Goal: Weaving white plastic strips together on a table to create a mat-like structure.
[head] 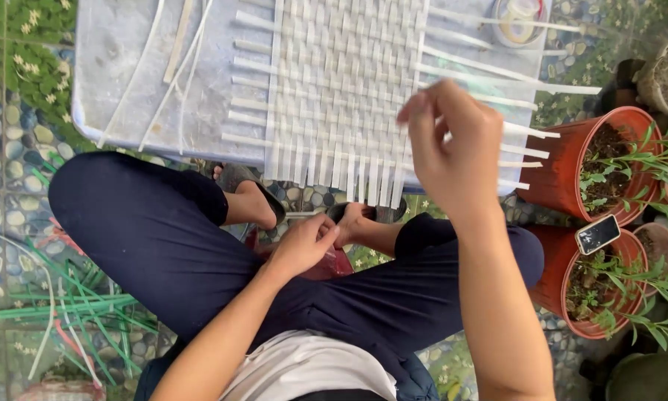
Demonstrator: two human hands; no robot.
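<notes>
I count two hands. The left hand (302, 245) rests low over the lap, fingers curled loosely; I cannot tell whether it grips anything. The right hand (453, 148) is raised over the woven mat (334, 89) of white strips, fingers bunched; what it pinches is hidden. The mat lies on one pale table (119, 67). Two orange plant pots (564, 163) stand right, on pebble-patterned flooring (7, 171).
</notes>
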